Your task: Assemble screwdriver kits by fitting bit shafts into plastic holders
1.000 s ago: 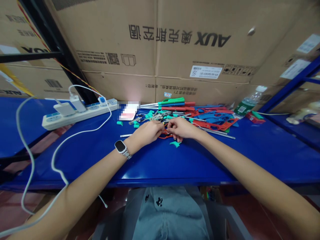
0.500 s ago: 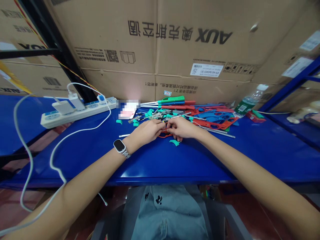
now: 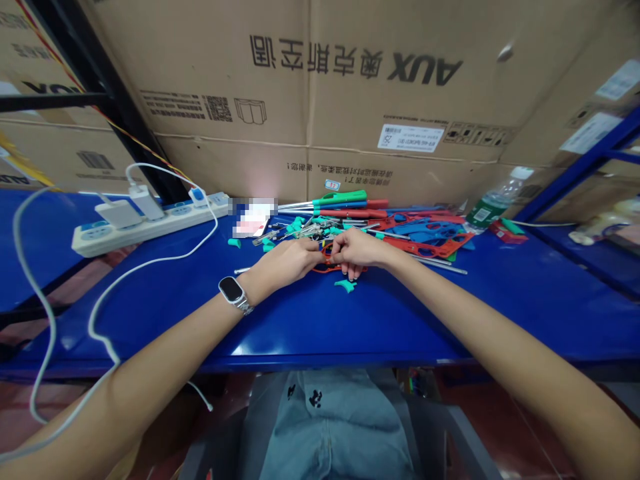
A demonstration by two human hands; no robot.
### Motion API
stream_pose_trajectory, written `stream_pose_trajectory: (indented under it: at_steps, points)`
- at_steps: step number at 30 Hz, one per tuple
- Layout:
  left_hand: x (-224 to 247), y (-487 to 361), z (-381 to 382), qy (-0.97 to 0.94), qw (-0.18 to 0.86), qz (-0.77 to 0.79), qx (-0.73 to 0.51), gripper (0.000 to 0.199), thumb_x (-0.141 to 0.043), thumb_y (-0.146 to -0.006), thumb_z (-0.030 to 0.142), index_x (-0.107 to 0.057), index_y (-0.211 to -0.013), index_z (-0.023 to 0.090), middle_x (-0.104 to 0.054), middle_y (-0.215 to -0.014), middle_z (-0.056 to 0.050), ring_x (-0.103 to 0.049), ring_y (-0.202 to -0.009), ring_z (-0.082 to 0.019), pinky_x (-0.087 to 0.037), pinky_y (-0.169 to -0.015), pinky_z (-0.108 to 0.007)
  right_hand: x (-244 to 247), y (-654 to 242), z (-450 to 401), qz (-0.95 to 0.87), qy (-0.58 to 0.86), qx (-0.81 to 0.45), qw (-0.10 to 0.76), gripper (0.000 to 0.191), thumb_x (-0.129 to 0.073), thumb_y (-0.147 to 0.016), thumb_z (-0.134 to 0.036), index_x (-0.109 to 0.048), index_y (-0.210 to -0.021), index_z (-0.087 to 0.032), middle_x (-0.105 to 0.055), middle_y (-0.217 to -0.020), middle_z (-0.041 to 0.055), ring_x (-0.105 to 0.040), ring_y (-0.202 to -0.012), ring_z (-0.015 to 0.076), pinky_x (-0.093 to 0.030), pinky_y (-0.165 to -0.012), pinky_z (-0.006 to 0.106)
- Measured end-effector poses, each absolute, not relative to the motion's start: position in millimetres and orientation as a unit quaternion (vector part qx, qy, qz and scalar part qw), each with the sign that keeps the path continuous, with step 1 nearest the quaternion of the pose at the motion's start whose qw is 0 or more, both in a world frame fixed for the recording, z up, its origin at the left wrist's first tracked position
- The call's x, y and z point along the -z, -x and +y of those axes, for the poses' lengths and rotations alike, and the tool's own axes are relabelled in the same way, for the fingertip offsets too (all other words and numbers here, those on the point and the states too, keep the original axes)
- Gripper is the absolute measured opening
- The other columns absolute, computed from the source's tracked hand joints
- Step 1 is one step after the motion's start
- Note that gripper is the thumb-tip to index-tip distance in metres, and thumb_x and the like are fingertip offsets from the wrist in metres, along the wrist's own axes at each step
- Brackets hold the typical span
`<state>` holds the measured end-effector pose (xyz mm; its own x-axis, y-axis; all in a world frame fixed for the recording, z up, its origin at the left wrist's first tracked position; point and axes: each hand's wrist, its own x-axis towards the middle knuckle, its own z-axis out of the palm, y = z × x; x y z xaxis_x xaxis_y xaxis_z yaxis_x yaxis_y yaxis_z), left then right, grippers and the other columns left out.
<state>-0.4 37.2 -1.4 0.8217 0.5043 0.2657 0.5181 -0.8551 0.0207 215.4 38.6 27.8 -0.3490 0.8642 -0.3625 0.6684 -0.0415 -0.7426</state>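
Note:
An orange-red plastic lighter casing (image 3: pixel 324 269) lies on the blue table under my fingertips, mostly hidden by them. My left hand (image 3: pixel 293 259), with a watch on the wrist, is closed at the casing's left part. From the other side my right hand (image 3: pixel 359 249) bends over it, thumb and forefinger pinched together on a small part too hidden to name. Just below the right fingers rests a curved teal plastic piece (image 3: pixel 345 286). Behind both hands spreads a pile of metal rods, small wire-like parts and teal pieces (image 3: pixel 297 225).
Long lighters with a green handle (image 3: pixel 345 198) and red handles lie at the back. Red and blue casings (image 3: pixel 425 231) are heaped right, near a bottle (image 3: pixel 497 202). A power strip (image 3: pixel 150 225) with white cables stands left. Cardboard boxes (image 3: pixel 280 140) rise behind.
The view has shifted slightly. Both hands stay together at the casing; my left fingers have drawn a little away from the right ones, showing more of it.

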Motion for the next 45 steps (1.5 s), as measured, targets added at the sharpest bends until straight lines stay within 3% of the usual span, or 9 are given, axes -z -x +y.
stream_pose_trajectory:
  at_steps: [10, 34, 45]
  points:
    - [6, 12, 36, 0.952, -0.018, -0.255, 0.167, 0.036, -0.043, -0.108, 0.022, -0.074, -0.125, 0.018, -0.07, -0.114, -0.011, -0.068, -0.105, -0.023, -0.056, -0.091, -0.036, -29, -215, 37, -0.689, 0.559, -0.45, 0.096, 0.017, -0.067, -0.094, -0.015, -0.058, -0.08, -0.019, -0.069, -0.056, -0.0011, -0.062, -0.04, 0.0128, -0.051, -0.042, 0.021]
    - [9, 38, 49, 0.966, 0.029, -0.18, 0.184, 0.036, -0.042, -0.107, 0.019, -0.077, -0.119, 0.018, -0.075, -0.116, -0.012, -0.072, -0.105, -0.022, -0.061, -0.091, -0.037, -26, -211, 33, -0.708, 0.562, -0.415, 0.101, 0.023, -0.059, -0.1, -0.015, -0.052, -0.079, -0.021, -0.066, -0.053, -0.0016, -0.061, -0.039, 0.0115, -0.051, -0.042, 0.02]
    - [12, 38, 33, 0.955, 0.005, -0.213, 0.207, 0.037, -0.046, -0.091, 0.007, -0.076, -0.112, 0.015, -0.073, -0.119, -0.012, -0.069, -0.107, -0.025, -0.058, -0.101, -0.044, -24, -213, 35, -0.71, 0.564, -0.41, 0.099, 0.021, -0.061, -0.099, -0.017, -0.053, -0.08, -0.02, -0.066, -0.053, -0.0018, -0.062, -0.039, 0.0116, -0.052, -0.043, 0.02]
